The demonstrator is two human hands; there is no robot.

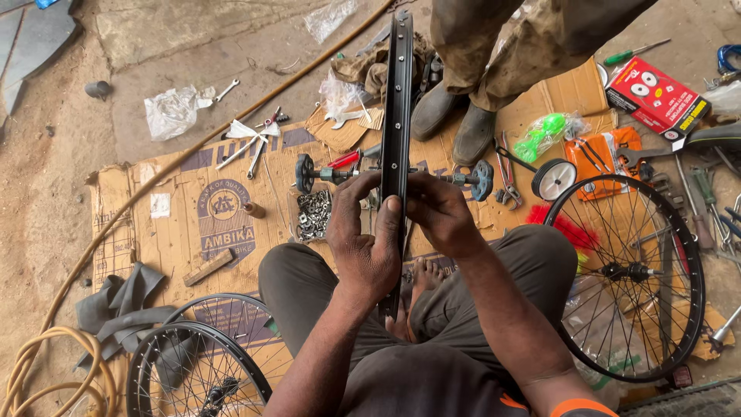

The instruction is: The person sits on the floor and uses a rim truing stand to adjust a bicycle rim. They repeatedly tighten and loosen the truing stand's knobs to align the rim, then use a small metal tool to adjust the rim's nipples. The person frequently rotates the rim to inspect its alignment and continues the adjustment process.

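Both forearms reached forward from the seated person's lap and met at a black wheel rim, which stood upright, edge-on, above the cardboard sheet on the floor. The left hand curled closed around the rim's left side, thumb on its edge. The right hand closed on its right side, fingers bent near the axle.

I see a glossy black-painted metal rim above matt, creased brown cardboard, with crinkled clear plastic bags, dull rubber tube, and rough dusty concrete floor.
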